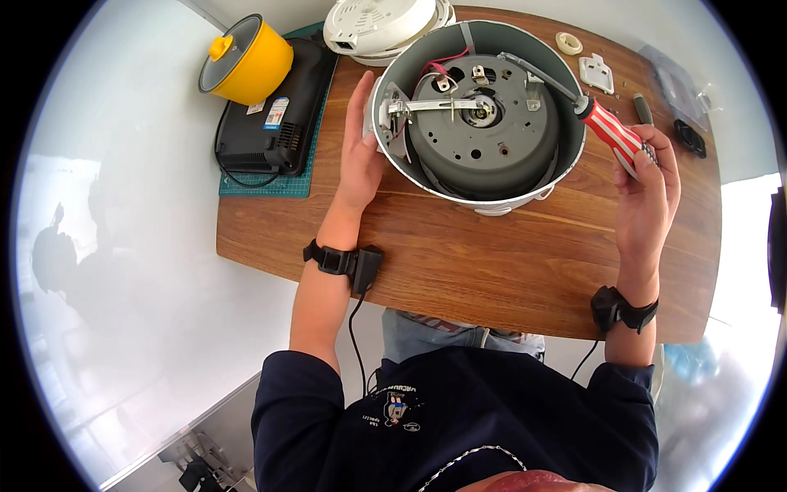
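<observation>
A big round metal pot (pixel 515 41) sits open on the brown table (pixel 484 262). The person's left hand (pixel 361 168) lies against its left side, fingers nearly straight. The right hand (pixel 652 176) has its fingers around a red-striped screwdriver (pixel 609 131), whose rod reaches over the rim.

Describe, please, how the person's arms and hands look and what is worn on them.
Left hand and right hand are bare, without gloves. The sleeves are short and navy. Each forearm carries a black strap with a black box and a thin black cable.
</observation>
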`<state>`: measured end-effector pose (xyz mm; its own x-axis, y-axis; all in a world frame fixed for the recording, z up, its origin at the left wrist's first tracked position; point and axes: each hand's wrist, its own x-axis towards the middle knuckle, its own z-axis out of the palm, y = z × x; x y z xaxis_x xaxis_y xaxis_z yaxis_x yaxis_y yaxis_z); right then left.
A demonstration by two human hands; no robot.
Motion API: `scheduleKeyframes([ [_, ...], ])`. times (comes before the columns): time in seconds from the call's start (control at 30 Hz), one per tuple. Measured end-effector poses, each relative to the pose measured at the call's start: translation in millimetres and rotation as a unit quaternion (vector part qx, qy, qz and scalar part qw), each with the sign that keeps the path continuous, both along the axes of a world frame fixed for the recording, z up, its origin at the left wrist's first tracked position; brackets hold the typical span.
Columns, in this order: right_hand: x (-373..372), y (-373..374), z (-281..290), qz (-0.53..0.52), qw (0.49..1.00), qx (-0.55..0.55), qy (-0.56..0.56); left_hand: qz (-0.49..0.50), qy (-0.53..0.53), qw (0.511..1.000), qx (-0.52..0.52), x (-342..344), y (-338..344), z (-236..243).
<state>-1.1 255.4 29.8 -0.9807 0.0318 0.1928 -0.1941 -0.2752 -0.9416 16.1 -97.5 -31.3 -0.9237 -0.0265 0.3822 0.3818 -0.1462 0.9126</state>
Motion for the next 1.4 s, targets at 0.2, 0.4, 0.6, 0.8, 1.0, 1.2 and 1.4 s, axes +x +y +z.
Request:
scheduleKeyframes([
  [0.2,3,-2,-1,0.018,1.000,-0.008,-0.003,0.012,-0.010,0.999,0.038,0,-3,2],
  [0.4,9,-5,3,0.022,1.000,-0.001,-0.006,0.151,0.052,0.987,0.017,0,-10,1],
  [0.6,12,-8,15,0.054,0.998,0.007,0.013,0.320,0.326,0.872,-0.174,-4,-16,60],
  [0.8,7,-33,49,0.057,0.997,-0.015,0.042,0.138,0.276,0.936,-0.170,-5,32,138],
  [1.0,-6,-48,67,0.098,0.991,-0.043,0.083,0.111,0.146,0.983,-0.016,-9,49,156],
  [1.2,-14,-55,64,0.113,0.987,-0.047,0.102,0.077,0.107,0.982,0.132,-15,51,149],
  [1.4,-8,-55,68,0.090,0.986,-0.016,0.143,-0.137,0.092,0.920,0.354,-15,65,130],
])
